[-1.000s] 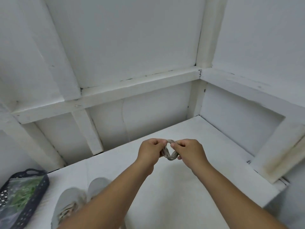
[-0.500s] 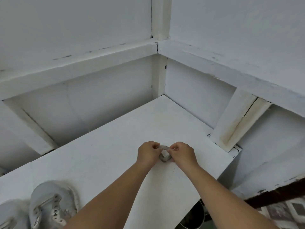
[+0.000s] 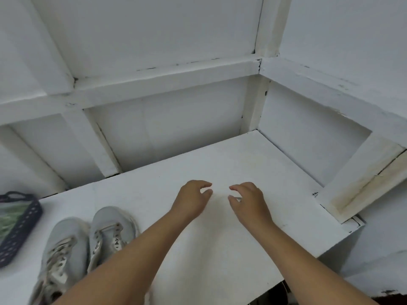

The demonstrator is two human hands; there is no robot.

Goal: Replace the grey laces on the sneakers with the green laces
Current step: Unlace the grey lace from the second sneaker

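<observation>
Two grey sneakers (image 3: 88, 243) lie side by side on the white table (image 3: 220, 249) at the lower left, their eyelet rows showing no laces. My left hand (image 3: 193, 197) and my right hand (image 3: 246, 199) hover close together over the middle of the table, fingers loosely curved and apart, holding nothing. The coiled grey lace cannot be made out; a faint pale streak shows at my right fingertips. A dark blue basket (image 3: 19, 227) at the left edge holds a clear bag with green laces (image 3: 8, 219) inside.
White panelled walls with wooden battens (image 3: 167, 71) close in the table at the back and right. The table's right front corner (image 3: 352, 227) drops off to a dark floor below.
Both hands pinched a coiled grey lace between them; now they have parted and hold nothing. The view has swung back left, bringing the sneakers and basket into sight.
</observation>
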